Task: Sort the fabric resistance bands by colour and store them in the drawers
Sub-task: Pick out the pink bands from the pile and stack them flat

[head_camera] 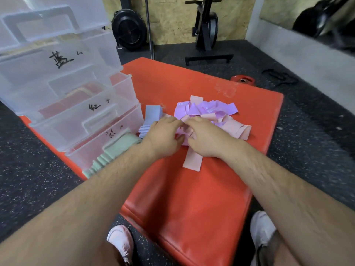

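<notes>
- Two grips meet over a heap of bands on a red mat point(192, 198): the left grip point(163, 135) and the right grip point(205, 139) sit knuckles up, almost touching.
- Both have fingers curled down and pinch a pink band point(185, 129) that shows in the gap between them.
- A pink strip point(192, 160) lies flat on the mat, running out from under the grips toward the person; I cannot tell if it is the same band.
- Just beyond the grips lie the purple bands point(207, 109), loose and overlapping.
- More pink bands point(236, 129) lie right of the right grip, some looped.
- Blue bands point(152, 116) sit in a neat stack just beyond and left of the left grip, touching its fingers.
- Green bands point(113, 150) lie left of the left wrist, at the lowest drawer; whether they are inside it I cannot tell.
- Clear drawers point(57, 60) stand well left of the left grip, three pulled out in steps, each with a handwritten mark.
- Far beyond the right grip a red plate point(242, 80) lies on the dark floor.
- Near the person, two shoes point(121, 240) flank the mat.
</notes>
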### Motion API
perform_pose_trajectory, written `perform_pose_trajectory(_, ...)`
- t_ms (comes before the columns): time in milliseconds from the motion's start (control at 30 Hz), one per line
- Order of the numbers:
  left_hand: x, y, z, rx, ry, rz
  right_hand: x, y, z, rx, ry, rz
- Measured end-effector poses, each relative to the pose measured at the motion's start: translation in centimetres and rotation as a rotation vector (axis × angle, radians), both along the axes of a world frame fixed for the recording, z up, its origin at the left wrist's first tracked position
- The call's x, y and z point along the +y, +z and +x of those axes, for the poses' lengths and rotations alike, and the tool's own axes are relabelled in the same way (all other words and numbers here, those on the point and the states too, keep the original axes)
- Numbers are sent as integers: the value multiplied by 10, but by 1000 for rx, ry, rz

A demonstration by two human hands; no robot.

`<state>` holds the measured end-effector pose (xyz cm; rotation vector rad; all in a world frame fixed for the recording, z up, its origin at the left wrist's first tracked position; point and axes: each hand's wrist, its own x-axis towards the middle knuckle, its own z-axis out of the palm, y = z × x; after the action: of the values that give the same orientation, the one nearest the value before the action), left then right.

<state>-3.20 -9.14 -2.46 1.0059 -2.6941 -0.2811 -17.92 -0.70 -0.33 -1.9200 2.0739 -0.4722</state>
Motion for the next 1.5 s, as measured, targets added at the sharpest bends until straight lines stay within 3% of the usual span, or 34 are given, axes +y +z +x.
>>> perform_pose_trajectory(300, 32, -12, -21, -117, -201, 35, 45, -5, -48, 125, -4, 128)
perform_pose_trajectory(500, 38, -20, -8, -282, -327, 220, 54, -10, -52, 130, 38, 201)
perform_pose_trajectory(800, 39, -19, -5, -125, -309, 181, 38, -4, -30, 111, 137, 213)
perform_pose_trajectory(967, 37, -6, 0, -4, -275, 134, 34, -6, -26, 29, 116, 147)
perform_pose_trajectory(1133, 38, 6, 0, 272, -165, 184, 28, -1, -28, -118, 0, -44)
perform_pose_trajectory(1300, 43, 23, -3, 581, 229, 538, 21, 9, -16, -297, -195, -291)
perform_pose_trajectory(1400, 47, 39, -6, 744, 300, 828, 17, 15, 2, -326, -187, -386)
perform_pose_trajectory(1500, 42, 46, -4, 837, 328, 812, 11, 13, 19, -340, -73, -384)
